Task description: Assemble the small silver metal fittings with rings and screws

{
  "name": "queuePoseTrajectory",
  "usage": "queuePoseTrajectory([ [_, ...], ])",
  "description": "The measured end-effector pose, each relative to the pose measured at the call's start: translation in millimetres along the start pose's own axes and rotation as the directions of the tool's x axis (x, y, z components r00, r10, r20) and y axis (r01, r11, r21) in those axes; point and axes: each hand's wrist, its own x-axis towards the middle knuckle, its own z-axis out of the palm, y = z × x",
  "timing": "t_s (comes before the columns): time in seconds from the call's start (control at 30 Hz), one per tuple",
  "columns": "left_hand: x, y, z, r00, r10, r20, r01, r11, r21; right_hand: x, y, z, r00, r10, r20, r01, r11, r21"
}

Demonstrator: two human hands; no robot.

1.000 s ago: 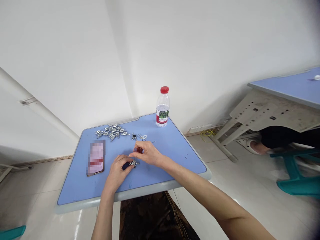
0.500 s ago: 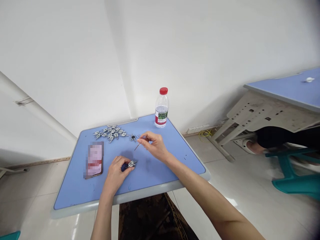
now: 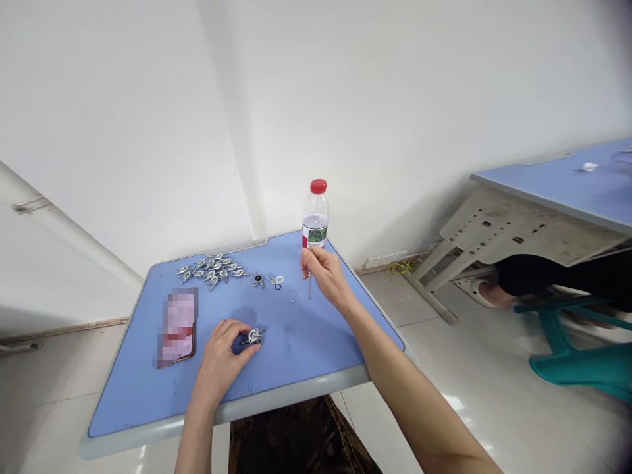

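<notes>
Just below the centre of the frame, the small metal part (image 3: 255,336) sits at the fingertips of the left hand (image 3: 220,361), its thumb and fingers narrowed around the near side. That grip probably steadies the piece while leaving its upper face exposed. Right of centre, the right hand (image 3: 324,271) pinches a thin rod (image 3: 310,288) (likely a screwdriver) that points downward; whether its tip touches the table (image 3: 340,339) I cannot tell. Tiny bits (image 3: 293,301), perhaps screws, lie near the rod, within easy reach.

Close to the middle, a black-centred part (image 3: 258,280), a loose plate (image 3: 277,280) and a dark ring (image 3: 278,287) lie separately, presumably so each can be picked up singly. The pile of similar parts (image 3: 212,268) sits farther left and higher, seemingly to free working room. The phone (image 3: 180,324) at left and the bottle (image 3: 316,220) above the right hand look set aside.
</notes>
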Motion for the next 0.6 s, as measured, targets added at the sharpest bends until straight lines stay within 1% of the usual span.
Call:
queuePoseTrajectory([
  [0.07,-1,1,-0.6,1.000,-0.004,-0.016,0.004,0.999,0.033,1,5,0,0.994,0.066,0.092,-0.057,0.994,-0.098],
  [0.13,-2,3,-1.9,1.000,-0.012,-0.022,0.013,0.998,0.059,1,9,0,0.983,0.114,0.146,-0.088,0.980,-0.179],
  [0.23,-4,6,-5.0,1.000,-0.026,-0.004,0.026,0.997,0.068,1,11,1,0.976,0.112,0.186,-0.058,0.959,-0.277],
  [0.3,-7,8,-6.9,0.999,-0.026,0.045,0.024,0.999,0.045,0,9,2,0.972,0.104,0.209,-0.035,0.950,-0.309],
  [0.4,-11,10,-8.2,0.989,-0.005,0.149,0.009,1.000,-0.025,-2,5,4,0.967,0.117,0.225,-0.040,0.947,-0.319],
  [0.47,-13,10,-8.3,0.984,-0.002,0.178,0.014,0.998,-0.068,-3,2,5,0.964,0.120,0.239,-0.038,0.947,-0.320],
  [0.5,-13,10,-8.5,0.987,-0.012,0.162,0.025,0.996,-0.081,-4,1,6,0.961,0.117,0.251,-0.032,0.947,-0.320],
  [0.6,-10,10,-11.5,0.996,-0.055,0.067,0.062,0.993,-0.098,-6,1,8,0.951,0.121,0.284,-0.020,0.943,-0.332],
])
